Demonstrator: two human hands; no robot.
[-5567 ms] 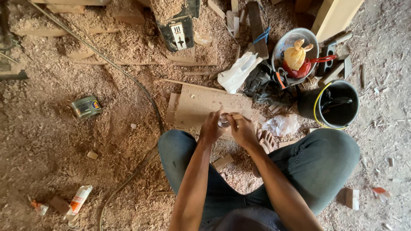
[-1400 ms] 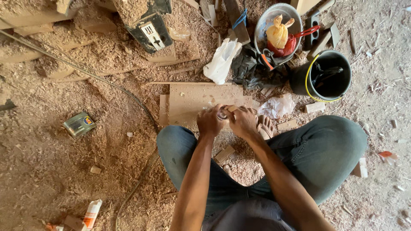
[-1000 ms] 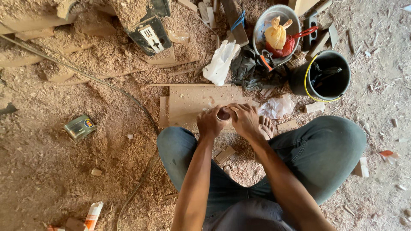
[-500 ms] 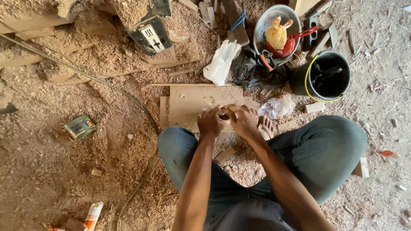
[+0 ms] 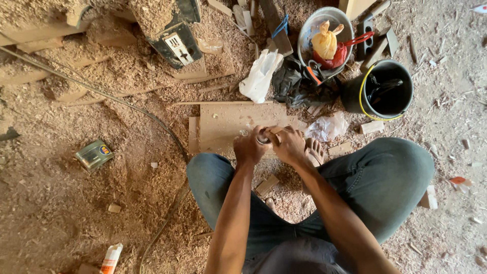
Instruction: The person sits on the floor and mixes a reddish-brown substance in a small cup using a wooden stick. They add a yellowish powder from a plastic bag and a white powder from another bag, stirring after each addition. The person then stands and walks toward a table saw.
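Setting: a sawdust-covered workshop floor [image 5: 66, 203] is seen from above, with a person seated cross-legged on it in blue jeans
Left hand: the left hand [image 5: 251, 148] is curled narrowly around a small, pale round object [image 5: 263, 139], gripped from the left side
Right hand: the right hand [image 5: 288, 146] is closed on the same small object from the right, fingers bent tight against those of the left hand
Held object: it is kept between both hands just above the near edge of a flat pale plywood board [image 5: 231, 122]; its exact kind cannot be told
Board: it is laid on the sawdust directly in front of the knees
Beyond the board: a crumpled white plastic bag [image 5: 259, 76] and a heap of black cloth [image 5: 297, 86] are seen, with a round metal bowl [image 5: 304, 35] holding a yellow bundle behind them
Far right: a black bucket with a yellow rim [image 5: 378, 89] is stood beside the bowl
Left side: a small green rectangular tin [image 5: 94, 155] is seen well apart from the hands
Near edge: a white and orange tube [image 5: 110, 259] is lying in the sawdust
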